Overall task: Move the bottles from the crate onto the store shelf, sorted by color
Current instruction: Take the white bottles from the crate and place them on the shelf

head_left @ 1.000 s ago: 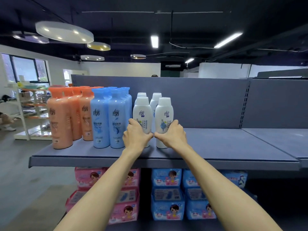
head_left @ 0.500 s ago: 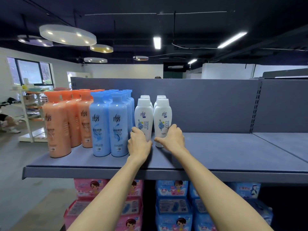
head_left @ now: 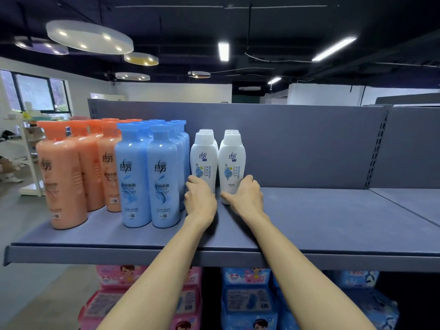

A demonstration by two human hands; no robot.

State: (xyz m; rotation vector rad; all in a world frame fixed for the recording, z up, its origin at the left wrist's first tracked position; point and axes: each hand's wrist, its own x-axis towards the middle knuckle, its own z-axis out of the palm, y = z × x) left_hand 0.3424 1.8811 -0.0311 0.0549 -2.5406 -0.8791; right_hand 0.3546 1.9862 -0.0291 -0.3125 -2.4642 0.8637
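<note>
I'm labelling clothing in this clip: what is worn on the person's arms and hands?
Nothing shows: the left hand and right hand are bare, without gloves, rings or a watch, and both forearms are uncovered down to the frame's bottom edge, with no sleeve visible.

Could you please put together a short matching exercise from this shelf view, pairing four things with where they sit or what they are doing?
Things:
1. orange bottles
2. blue bottles
3. left hand
4. right hand

Places or states:
A. grips the base of the right front white bottle
B. stand at the left end of the shelf
C. grips the base of the left front white bottle
D. stand between the orange group and the white group

Pairs: 1-B, 2-D, 3-C, 4-A
</note>
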